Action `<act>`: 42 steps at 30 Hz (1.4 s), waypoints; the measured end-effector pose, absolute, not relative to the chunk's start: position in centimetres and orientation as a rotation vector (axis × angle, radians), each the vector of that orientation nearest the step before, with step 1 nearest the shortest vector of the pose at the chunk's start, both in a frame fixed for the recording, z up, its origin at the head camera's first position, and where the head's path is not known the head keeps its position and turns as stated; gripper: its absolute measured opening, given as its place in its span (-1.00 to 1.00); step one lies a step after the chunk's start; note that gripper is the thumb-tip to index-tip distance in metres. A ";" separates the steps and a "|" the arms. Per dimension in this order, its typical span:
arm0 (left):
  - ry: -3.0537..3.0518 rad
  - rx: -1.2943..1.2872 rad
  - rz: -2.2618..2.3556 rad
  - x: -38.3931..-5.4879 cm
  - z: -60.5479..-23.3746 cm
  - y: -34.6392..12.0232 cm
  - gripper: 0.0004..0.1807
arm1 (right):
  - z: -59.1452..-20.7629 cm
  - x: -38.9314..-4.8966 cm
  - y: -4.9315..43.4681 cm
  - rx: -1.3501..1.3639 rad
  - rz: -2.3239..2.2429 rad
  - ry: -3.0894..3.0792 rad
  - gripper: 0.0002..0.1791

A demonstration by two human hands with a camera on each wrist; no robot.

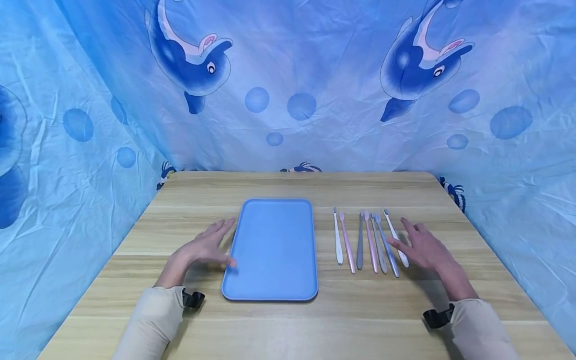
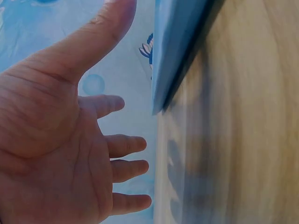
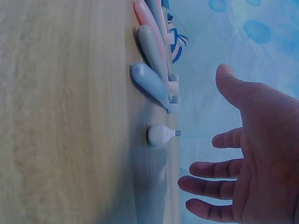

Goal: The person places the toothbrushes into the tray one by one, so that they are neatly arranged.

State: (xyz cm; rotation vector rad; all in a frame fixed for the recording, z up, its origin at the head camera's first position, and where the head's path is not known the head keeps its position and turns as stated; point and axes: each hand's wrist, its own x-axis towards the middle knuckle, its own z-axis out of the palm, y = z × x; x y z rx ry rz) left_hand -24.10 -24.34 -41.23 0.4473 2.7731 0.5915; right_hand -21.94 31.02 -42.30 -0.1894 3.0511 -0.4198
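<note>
A blue rectangular tray (image 1: 271, 250) lies on the table, with nothing in it. At its left edge hovers my left hand (image 1: 208, 246), fingers spread and thumb over the rim; the left wrist view shows the bare palm (image 2: 51, 140) beside the tray's side (image 2: 175, 46). Right of the tray several toothbrushes lie in a loose row, among them a pink toothbrush (image 1: 347, 242), a blue toothbrush (image 1: 388, 247) and a white toothbrush (image 1: 397, 239) at the right end. My right hand (image 1: 425, 247) is held just right of that white toothbrush (image 3: 160, 135), its fingers apart and holding nothing.
The wooden table (image 1: 288, 330) runs back to a blue curtain (image 1: 288, 65) printed with dolphins and bubbles, which also hangs along both sides. Each wrist carries a small black camera, the left camera (image 1: 193, 300) and the right camera (image 1: 437, 318).
</note>
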 end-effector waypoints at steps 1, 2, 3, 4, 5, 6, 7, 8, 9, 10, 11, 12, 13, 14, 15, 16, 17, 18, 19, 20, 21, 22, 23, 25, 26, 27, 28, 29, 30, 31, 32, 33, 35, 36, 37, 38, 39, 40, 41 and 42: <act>2.765 0.452 0.595 -24.1 -41.3 -24.4 0.43 | -42.4 -22.0 31.2 -0.186 -0.423 3.043 0.02; 2.760 0.460 0.593 -24.2 -41.3 -24.4 0.44 | -42.4 -22.1 31.3 -0.181 -0.429 3.035 0.02; 2.749 0.457 0.599 -24.2 -41.4 -24.5 0.45 | -42.5 -22.2 31.4 -0.174 -0.432 3.025 0.02; 2.741 0.469 0.602 -24.3 -41.4 -24.5 0.45 | -42.5 -22.2 31.5 -0.166 -0.438 3.016 0.03; 2.731 0.472 0.606 -24.4 -41.5 -24.6 0.45 | -42.6 -22.3 31.6 -0.161 -0.447 3.005 0.04; 2.723 0.483 0.609 -24.4 -41.6 -24.6 0.46 | -42.6 -22.3 31.7 -0.153 -0.460 2.993 0.04; 2.713 0.491 0.617 -24.5 -41.6 -24.7 0.46 | -42.7 -22.3 31.8 -0.147 -0.471 2.982 0.04; 2.704 0.502 0.623 -24.5 -41.7 -24.7 0.47 | -42.8 -22.4 31.9 -0.139 -0.483 2.969 0.05; 2.696 0.509 0.626 -24.6 -41.8 -24.8 0.47 | -42.8 -22.4 32.0 -0.133 -0.495 2.958 0.05; 2.692 0.522 0.626 -24.6 -41.8 -24.9 0.48 | -42.8 -22.4 32.1 -0.126 -0.507 2.947 0.05; 2.682 0.526 0.632 -24.7 -41.9 -24.9 0.49 | -42.9 -22.4 32.2 -0.121 -0.519 2.938 0.05; 2.676 0.536 0.634 -24.7 -41.9 -25.0 0.49 | -43.0 -22.5 32.2 -0.117 -0.530 2.929 0.05; 2.669 0.541 0.634 -24.8 -41.9 -25.1 0.50 | -43.1 -22.5 32.3 -0.114 -0.539 2.921 0.05; 2.665 0.545 0.627 -24.8 -42.0 -25.2 0.51 | -43.1 -22.6 32.4 -0.110 -0.552 2.912 0.05; 2.661 0.551 0.619 -24.8 -42.0 -25.2 0.52 | -43.2 -22.7 32.5 -0.109 -0.559 2.906 0.05; 2.655 0.554 0.617 -24.8 -42.0 -25.3 0.52 | -43.3 -22.8 32.5 -0.106 -0.565 2.899 0.05; 2.650 0.556 0.615 -24.8 -42.0 -25.3 0.53 | -43.4 -22.8 32.5 -0.106 -0.571 2.893 0.05; 2.647 0.559 0.611 -24.8 -42.0 -25.3 0.54 | -43.4 -22.9 32.6 -0.102 -0.578 2.886 0.05; 2.643 0.560 0.610 -24.8 -41.9 -25.3 0.55 | -43.5 -23.0 32.6 -0.101 -0.582 2.879 0.06; 2.638 0.561 0.609 -24.8 -41.9 -25.4 0.55 | -43.6 -23.1 32.6 -0.098 -0.587 2.875 0.06; 2.633 0.560 0.610 -24.9 -41.9 -25.4 0.56 | -43.6 -23.2 32.7 -0.095 -0.593 2.868 0.06; 2.628 0.558 0.608 -24.8 -41.9 -25.4 0.57 | -43.7 -23.3 32.7 -0.089 -0.601 2.861 0.07; 2.623 0.555 0.607 -24.8 -41.9 -25.4 0.58 | -43.7 -23.4 32.7 -0.084 -0.604 2.856 0.07; 2.615 0.548 0.595 -24.8 -41.9 -25.3 0.58 | -43.9 -23.5 32.7 -0.075 -0.616 2.843 0.07; 2.611 0.546 0.587 -24.8 -42.0 -25.3 0.59 | -43.9 -23.6 32.8 -0.069 -0.621 2.839 0.07; 2.609 0.547 0.580 -24.8 -42.0 -25.3 0.59 | -44.0 -23.6 32.8 -0.066 -0.626 2.836 0.08; 2.609 0.549 0.574 -24.8 -42.0 -25.3 0.58 | -44.1 -23.7 32.9 -0.063 -0.630 2.836 0.08; 2.608 0.550 0.569 -24.7 -42.0 -25.3 0.58 | -44.2 -23.8 32.9 -0.061 -0.633 2.835 0.08; 2.608 0.551 0.567 -24.7 -42.0 -25.3 0.58 | -44.3 -23.8 32.9 -0.059 -0.643 2.835 0.08; 2.608 0.552 0.565 -24.7 -42.0 -25.3 0.58 | -44.4 -23.9 33.0 -0.059 -0.654 2.834 0.08; 2.609 0.552 0.561 -24.7 -42.1 -25.3 0.58 | -44.6 -24.0 33.0 -0.061 -0.664 2.833 0.07; 2.610 0.553 0.558 -24.7 -42.1 -25.3 0.58 | -44.7 -24.0 33.0 -0.063 -0.670 2.831 0.07; 2.611 0.552 0.551 -24.7 -42.1 -25.4 0.58 | -44.8 -24.1 33.0 -0.067 -0.681 2.829 0.06; 2.612 0.553 0.549 -24.7 -42.1 -25.4 0.58 | -44.8 -24.2 33.0 -0.070 -0.685 2.831 0.05; 2.612 0.555 0.545 -24.8 -42.1 -25.4 0.58 | -44.9 -24.2 33.0 -0.077 -0.684 2.834 0.04; 2.611 0.556 0.546 -24.8 -42.2 -25.4 0.58 | -44.9 -24.3 32.9 -0.082 -0.681 2.839 0.03; 2.609 0.556 0.548 -24.8 -42.2 -25.4 0.58 | -44.9 -24.3 32.9 -0.090 -0.678 2.845 0.02; 2.607 0.555 0.552 -24.9 -42.2 -25.4 0.58 | -44.9 -24.4 32.9 -0.097 -0.676 2.853 0.01; 2.603 0.553 0.556 -25.0 -42.1 -25.4 0.58 | -44.9 -24.4 32.8 -0.104 -0.675 2.859 0.00; 2.600 0.551 0.559 -25.0 -42.1 -25.4 0.58 | -44.9 -24.5 32.8 -0.112 -0.673 2.867 -0.01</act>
